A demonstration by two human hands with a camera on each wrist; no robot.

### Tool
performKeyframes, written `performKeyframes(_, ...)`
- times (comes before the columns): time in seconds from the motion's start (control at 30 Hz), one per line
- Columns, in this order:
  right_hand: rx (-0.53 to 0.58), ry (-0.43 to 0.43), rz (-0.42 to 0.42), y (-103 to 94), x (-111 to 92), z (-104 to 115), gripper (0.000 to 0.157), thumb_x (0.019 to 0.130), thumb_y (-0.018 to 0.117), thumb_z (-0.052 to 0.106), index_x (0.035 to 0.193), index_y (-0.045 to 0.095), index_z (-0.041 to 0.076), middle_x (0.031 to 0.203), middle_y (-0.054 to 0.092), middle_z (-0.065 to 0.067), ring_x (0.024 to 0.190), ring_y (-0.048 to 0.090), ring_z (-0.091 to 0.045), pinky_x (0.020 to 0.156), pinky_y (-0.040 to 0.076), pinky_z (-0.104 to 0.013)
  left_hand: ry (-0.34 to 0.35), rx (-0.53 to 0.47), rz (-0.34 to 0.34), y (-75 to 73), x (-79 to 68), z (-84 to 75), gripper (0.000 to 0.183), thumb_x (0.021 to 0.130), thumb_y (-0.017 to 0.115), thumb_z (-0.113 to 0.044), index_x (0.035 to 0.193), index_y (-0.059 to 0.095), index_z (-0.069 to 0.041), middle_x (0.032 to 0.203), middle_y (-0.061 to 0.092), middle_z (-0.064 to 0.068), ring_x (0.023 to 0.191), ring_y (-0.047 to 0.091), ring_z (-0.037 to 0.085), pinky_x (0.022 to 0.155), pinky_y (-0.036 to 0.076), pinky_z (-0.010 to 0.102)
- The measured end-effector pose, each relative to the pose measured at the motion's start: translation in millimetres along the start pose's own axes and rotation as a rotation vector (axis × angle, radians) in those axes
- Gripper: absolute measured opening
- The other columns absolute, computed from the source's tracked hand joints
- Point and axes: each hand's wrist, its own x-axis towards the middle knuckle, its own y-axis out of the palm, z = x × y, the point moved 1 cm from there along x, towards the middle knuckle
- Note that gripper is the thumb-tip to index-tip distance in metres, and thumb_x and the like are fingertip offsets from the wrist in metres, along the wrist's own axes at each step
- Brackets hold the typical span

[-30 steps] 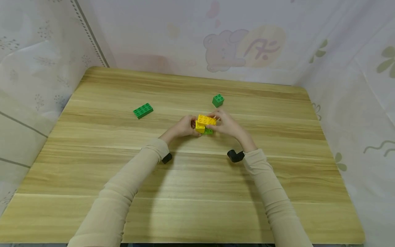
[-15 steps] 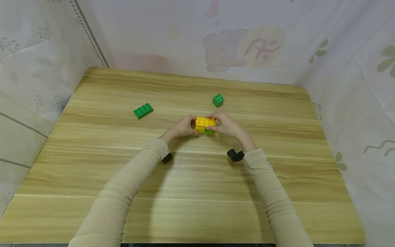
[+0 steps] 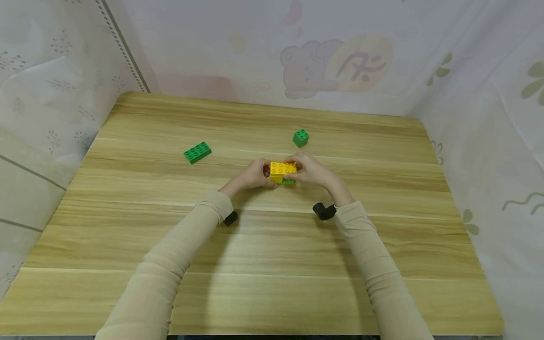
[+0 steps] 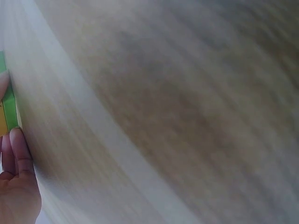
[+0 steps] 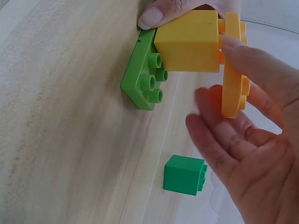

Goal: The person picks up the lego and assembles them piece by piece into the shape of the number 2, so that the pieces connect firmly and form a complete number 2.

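On the table, a flat light-green toy brick point(image 5: 136, 70) carries a taller yellow brick point(image 5: 189, 44) at one end; bare studs show at its other end. My left hand point(image 3: 255, 174) grips these two from the left, its thumb at their joint in the right wrist view. Between thumb and fingers my right hand point(image 3: 313, 170) pinches a thin yellow brick point(image 5: 231, 88). That thin brick sits over the studs of the tall one, with a narrow gap between, and one half overhangs the light-green studs. Left wrist view catches only an edge of the light-green brick point(image 4: 10, 109).
Behind my right hand stands a small dark-green cube brick point(image 3: 301, 138). Farther left lies a flat dark-green brick point(image 3: 197, 152) with studs up. Black wrist camera mounts point(image 3: 324, 212) sit below both cuffs. A patterned curtain point(image 3: 255, 52) borders the wooden table point(image 3: 272, 283).
My right hand has turned and lowered the thin yellow brick from a slant into line over the tall yellow one. My left hand has stayed in place.
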Motion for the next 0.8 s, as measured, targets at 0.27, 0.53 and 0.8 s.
performKeyframes(0.27,0.067,-0.028,0.019,-1.5,5.0,-3.4,0.039,0.084,0.066,0.017,0.119,0.058,0.002,0.100,0.060,-0.012,0.075,0.046,-0.016,0.067,0.043,-0.023,0.003,-0.009,0.000,-1.1,-0.9,-0.1,0.036,0.071,0.076,-0.006,0.098,0.054,0.003,0.084,0.050,0.005,0.077,0.043,0.015,0.067,0.038,0.021)
performKeyframes(0.53,0.174,-0.012,0.042,-3.7,6.4,-8.2,0.041,0.082,0.068,0.017,0.119,0.059,0.002,0.112,0.061,-0.014,0.084,0.055,-0.019,0.076,0.049,-0.027,-0.009,-0.005,0.000,-0.8,-0.9,0.3,0.035,0.071,0.076,-0.006,0.096,0.054,0.003,0.083,0.049,0.005,0.077,0.043,0.015,0.067,0.038,0.022)
performKeyframes(0.8,0.164,-0.010,0.069,-8.8,11.7,-8.8,0.041,0.079,0.071,0.015,0.115,0.061,0.000,0.111,0.063,-0.015,0.084,0.055,-0.019,0.075,0.048,-0.026,-0.003,0.008,-0.014,-1.1,-0.8,-1.1,0.033,0.070,0.077,-0.008,0.089,0.052,0.000,0.080,0.045,0.004,0.076,0.040,0.015,0.066,0.035,0.022)
